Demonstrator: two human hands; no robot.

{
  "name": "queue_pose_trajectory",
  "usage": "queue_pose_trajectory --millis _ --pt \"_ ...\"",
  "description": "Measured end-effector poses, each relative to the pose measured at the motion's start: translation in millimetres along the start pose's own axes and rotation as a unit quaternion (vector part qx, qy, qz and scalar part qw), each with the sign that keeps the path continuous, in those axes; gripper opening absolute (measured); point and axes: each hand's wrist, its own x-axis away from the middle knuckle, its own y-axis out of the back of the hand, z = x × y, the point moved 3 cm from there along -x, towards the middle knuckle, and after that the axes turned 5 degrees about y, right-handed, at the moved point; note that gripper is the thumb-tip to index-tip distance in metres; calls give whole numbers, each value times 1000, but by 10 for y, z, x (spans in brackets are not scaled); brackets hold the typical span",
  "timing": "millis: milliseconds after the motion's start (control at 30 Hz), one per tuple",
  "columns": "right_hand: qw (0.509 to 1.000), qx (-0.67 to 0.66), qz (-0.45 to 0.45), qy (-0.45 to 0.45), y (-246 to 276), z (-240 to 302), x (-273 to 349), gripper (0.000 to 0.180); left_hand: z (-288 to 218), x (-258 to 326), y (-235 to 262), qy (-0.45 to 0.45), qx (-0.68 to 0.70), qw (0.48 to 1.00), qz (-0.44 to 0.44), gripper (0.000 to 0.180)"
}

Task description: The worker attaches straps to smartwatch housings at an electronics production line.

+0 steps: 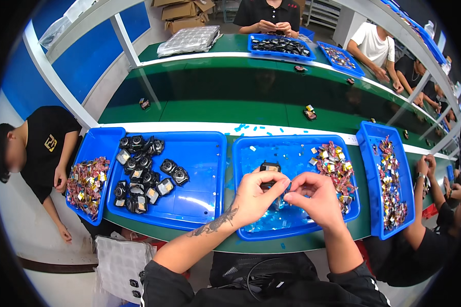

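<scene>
Head view is showing a green conveyor bench (215, 110) carrying blue trays, the middle tray (292, 153) sitting beside a left tray (200, 153) of black camera housings (138, 174). Foil-coloured parts (335, 163) are piling along its right wall, leaving bare floor leftward. Above its near rim, the left hand (253, 197) and right hand (317, 197) are pinching together on a small black module (270, 168).

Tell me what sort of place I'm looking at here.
Probably an electronics assembly line: a long green conveyor belt, blue plastic trays holding small black camera-like modules, and several workers seated along both sides.

Green workbench (225, 110) — four blue trays (200, 207) side by side, scattered blue scraps (248, 128)
</scene>
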Motion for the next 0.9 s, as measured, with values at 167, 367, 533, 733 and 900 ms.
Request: queue_pose_trajectory --millis 167,367,533,733,900 --pt "989 17 -62 130 -50 185 -21 13 -40 7 44 23 -23 999 33 17" --pt "998 7 -42 55 -23 161 -15 7 27 44 22 34 43 996 71 17" --pt "999 21 18 16 -40 110 -35 4 -18 41 33 -1 -136 990 19 15" --pt "958 248 -43 133 112 187 -14 9 -35 -9 159 -30 -12 998 -62 15" --pt "898 382 113 186 47 153 10 16 -72 -8 167 -21 71 993 -95 32"
